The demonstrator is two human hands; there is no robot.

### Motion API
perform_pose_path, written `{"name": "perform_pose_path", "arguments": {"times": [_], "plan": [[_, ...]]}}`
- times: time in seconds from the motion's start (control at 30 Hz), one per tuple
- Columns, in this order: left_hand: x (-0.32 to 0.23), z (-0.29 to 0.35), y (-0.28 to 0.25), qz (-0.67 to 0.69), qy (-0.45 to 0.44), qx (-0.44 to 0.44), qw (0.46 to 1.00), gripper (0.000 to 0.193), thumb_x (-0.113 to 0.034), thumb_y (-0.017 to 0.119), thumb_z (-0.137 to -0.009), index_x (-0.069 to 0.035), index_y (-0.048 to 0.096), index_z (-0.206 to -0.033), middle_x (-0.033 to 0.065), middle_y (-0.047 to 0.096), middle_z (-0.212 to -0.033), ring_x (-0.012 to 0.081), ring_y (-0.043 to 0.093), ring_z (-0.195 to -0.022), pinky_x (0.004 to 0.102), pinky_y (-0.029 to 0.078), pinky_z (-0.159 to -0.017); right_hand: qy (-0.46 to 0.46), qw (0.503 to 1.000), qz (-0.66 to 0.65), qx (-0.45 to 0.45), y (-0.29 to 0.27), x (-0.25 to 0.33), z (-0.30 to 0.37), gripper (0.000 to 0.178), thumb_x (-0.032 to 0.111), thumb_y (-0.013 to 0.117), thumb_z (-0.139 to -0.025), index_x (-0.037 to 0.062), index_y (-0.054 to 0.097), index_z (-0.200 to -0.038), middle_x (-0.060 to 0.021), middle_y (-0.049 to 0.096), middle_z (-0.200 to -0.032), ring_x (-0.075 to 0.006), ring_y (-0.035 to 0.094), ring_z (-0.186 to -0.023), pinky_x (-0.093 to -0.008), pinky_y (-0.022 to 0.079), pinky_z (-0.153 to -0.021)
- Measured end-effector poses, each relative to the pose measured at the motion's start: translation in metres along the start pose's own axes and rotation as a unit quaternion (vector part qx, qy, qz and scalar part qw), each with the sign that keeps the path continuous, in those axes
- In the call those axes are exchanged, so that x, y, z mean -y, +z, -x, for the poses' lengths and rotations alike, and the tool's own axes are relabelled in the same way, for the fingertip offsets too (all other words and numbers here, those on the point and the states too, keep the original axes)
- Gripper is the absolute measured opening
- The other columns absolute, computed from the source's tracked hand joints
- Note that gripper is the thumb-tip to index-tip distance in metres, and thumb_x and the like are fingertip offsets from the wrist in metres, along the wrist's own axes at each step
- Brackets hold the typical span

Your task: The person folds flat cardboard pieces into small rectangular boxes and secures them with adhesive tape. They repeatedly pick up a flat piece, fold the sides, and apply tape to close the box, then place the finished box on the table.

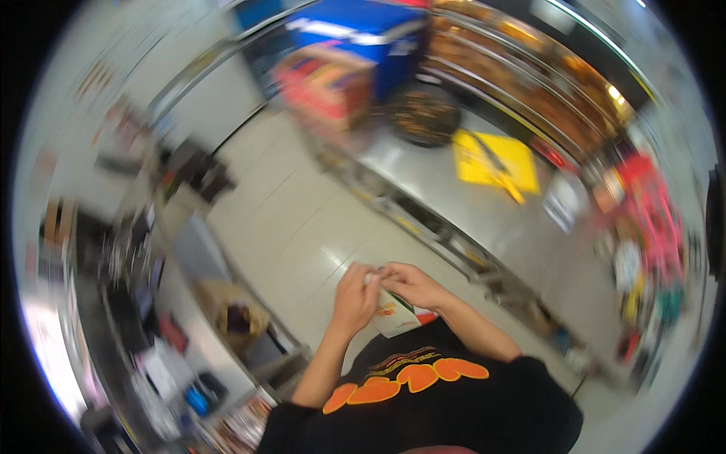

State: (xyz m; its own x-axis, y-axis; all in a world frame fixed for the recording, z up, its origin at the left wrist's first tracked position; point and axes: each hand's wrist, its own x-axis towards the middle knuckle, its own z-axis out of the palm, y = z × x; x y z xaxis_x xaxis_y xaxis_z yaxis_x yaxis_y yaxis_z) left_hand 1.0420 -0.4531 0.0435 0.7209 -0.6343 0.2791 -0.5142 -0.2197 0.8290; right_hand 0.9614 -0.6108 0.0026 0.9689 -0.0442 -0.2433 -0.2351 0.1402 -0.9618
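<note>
The left hand [354,293] and right hand [412,285], fingers closed, pinch a white printed packet [395,324] by its far edge, beside the black shirt [507,397]. Apparently that edge is being worked; next calls for steady grip.

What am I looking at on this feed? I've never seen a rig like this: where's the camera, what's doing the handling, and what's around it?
There is no machine here, just a person's two bare hands. The one picture comes from a wide camera worn on their head, looking down, so straight edges bend and much is blurred. The left hand and right hand meet at the top of a white, green and red packet, holding it in front of a black shirt. Ahead and to the right, a metal counter carries a yellow sheet with a knife on it, a dark round tray and a cardboard box.
</note>
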Motion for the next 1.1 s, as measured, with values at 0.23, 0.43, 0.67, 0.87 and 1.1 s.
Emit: {"name": "perform_pose_path", "arguments": {"times": [0.23,0.43,0.67,0.87,1.1], "plan": [[0.1,-0.05,-0.065,-0.138,-0.091,-0.085,0.983,0.023,-0.02,0.06,-0.091,-0.001,0.059,-0.077,0.017,0.06,-0.083,0.0388,0.059,-0.08,0.0455,0.046,-0.072,-0.078,0.968,0.222,0.082,0.029,0.031,-0.155,0.006,0.006,0.057,-0.101,0.0018,0.053,-0.102,-0.0013,0.06,-0.079,-0.0058,0.055,-0.076,-0.0235,0.045,-0.067],[0.106,-0.059,-0.14,-0.138,-0.235,-0.304,0.913,0.028,-0.027,0.065,-0.089,-0.001,0.061,-0.08,0.0154,0.061,-0.081,0.0358,0.06,-0.076,0.0453,0.046,-0.072,-0.236,0.875,0.307,0.29,0.106,0.079,-0.27,0.02,0.017,0.052,-0.103,-0.0019,0.055,-0.1,-0.0184,0.066,-0.082,-0.0288,0.064,-0.075,-0.0352,0.049,-0.069],[0.097,0.018,-0.147,-0.113,-0.254,-0.519,0.808,0.032,-0.031,0.068,-0.089,-0.002,0.059,-0.083,0.0148,0.06,-0.081,0.0361,0.059,-0.077,0.0448,0.046,-0.071,-0.023,0.824,0.1,0.557,0.201,0.07,-0.287,0.014,0.008,0.057,-0.101,-0.0012,0.056,-0.111,-0.0133,0.07,-0.09,-0.0158,0.065,-0.086,-0.0321,0.052,-0.078],[0.046,0.104,-0.096,-0.123,-0.395,-0.663,0.624,0.026,-0.026,0.066,-0.092,-0.003,0.056,-0.088,0.0151,0.058,-0.088,0.0367,0.057,-0.084,0.0452,0.044,-0.073,-0.193,0.614,0.251,0.723,0.276,0.04,-0.225,0.017,0.012,0.061,-0.099,-0.0035,0.062,-0.106,-0.013,0.071,-0.092,-0.0181,0.068,-0.086,-0.0329,0.053,-0.08],[-0.042,0.211,-0.013,-0.233,-0.392,-0.721,0.521,0.015,-0.016,0.061,-0.093,-0.003,0.057,-0.087,0.0154,0.055,-0.097,0.0349,0.053,-0.094,0.0426,0.041,-0.084,0.164,0.441,0.203,0.859,0.322,-0.002,-0.082,0.018,0.018,0.062,-0.1,0.0019,0.068,-0.105,-0.0034,0.07,-0.1,-0.01,0.063,-0.094,-0.0267,0.049,-0.085]]}}
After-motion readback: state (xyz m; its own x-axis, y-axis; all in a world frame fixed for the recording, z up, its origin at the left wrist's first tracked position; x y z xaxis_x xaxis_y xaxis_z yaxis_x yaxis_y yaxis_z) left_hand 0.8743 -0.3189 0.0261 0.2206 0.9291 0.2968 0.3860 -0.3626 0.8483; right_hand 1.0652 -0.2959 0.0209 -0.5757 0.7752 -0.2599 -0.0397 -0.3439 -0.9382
